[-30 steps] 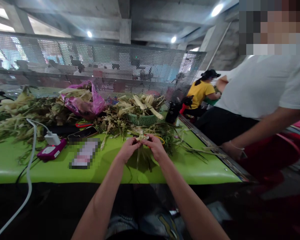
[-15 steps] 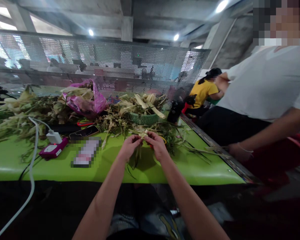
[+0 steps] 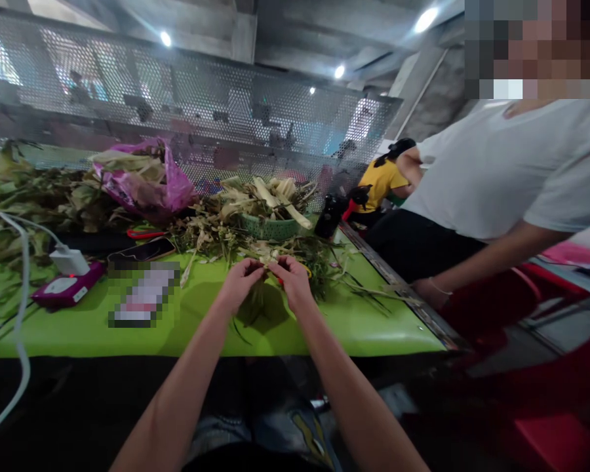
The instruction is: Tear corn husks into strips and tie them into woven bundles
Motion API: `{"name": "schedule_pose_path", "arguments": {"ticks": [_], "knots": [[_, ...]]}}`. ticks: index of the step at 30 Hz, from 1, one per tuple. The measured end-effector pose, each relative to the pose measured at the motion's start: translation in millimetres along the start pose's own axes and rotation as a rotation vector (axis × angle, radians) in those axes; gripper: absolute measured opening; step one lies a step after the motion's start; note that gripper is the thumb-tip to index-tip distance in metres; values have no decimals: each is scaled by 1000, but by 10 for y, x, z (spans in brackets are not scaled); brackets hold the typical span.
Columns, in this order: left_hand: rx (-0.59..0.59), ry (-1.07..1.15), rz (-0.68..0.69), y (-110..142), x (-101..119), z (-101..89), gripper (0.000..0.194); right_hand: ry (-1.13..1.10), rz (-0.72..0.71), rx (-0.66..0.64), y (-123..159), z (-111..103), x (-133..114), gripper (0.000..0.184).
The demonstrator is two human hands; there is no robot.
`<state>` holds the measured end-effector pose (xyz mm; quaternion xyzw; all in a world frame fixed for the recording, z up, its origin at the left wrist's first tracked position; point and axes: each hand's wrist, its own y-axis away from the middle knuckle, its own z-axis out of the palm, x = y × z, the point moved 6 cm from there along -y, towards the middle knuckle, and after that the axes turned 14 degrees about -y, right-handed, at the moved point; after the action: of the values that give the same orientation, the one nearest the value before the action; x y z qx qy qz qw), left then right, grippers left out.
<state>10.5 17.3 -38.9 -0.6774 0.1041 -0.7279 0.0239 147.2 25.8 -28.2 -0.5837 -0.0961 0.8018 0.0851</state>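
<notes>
One bare left hand [image 3: 240,283] and one bare right hand [image 3: 292,278] are angling inward toward twelve o'clock, fingertips pinching a pale, fibrous plant bundle [image 3: 270,256] between them. Beyond, at twelve, crinkled dry husks [image 3: 264,194] are rising from an openwork green basket [image 3: 269,228]. The basket is appearing farther toward nine o'clock than before.

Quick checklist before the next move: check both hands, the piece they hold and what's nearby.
1. Left hand on the small pale plant piece: ok, pinching it.
2. Right hand on the same piece: ok, pinching it.
3. Piece fully visible: not ok, the hands cover part.
4. Grip firmness: cannot tell.
5. Thick white cable away from both hands: ok, far to the left.
6. Co-worker's hand away from the work: ok, off to the right.
</notes>
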Motion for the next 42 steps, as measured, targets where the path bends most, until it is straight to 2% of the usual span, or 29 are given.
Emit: {"name": "schedule_pose_path", "arguments": {"ticks": [3,6,9,13,19,23,26,30,33,36,40,42], "knots": [[-41,128,-162,45,-23,39,35,-58,4,12,5,0,-24,26],[-60,94,-189,75,-15,43,36,-99,-2,-3,14,19,-59,26],[-70,-22,-107,61,-9,26,34,-100,-11,-12,25,36,-74,25],[-37,-247,35,13,-8,0,23,-68,-20,-3,24,43,-49,25],[76,-460,151,-3,40,1,13,-14,-62,44,-12,-27,-16,24],[73,-660,228,22,97,39,11,-9,-73,60,-18,-51,-18,25],[95,-720,239,49,131,59,13,-29,-78,64,-27,-41,-3,25],[233,-1047,394,162,296,172,13,-76,-85,80,-47,-58,29,27],[238,-1169,476,228,363,271,15,-88,-91,102,-53,-96,32,28],[200,-1031,440,199,340,232,15,-80,-103,124,-47,-121,20,28],[182,-572,247,61,181,63,17,-63,-96,100,-37,-85,17,27],[154,-377,164,9,93,37,21,-57,-85,73,-29,-50,13,26]]}}
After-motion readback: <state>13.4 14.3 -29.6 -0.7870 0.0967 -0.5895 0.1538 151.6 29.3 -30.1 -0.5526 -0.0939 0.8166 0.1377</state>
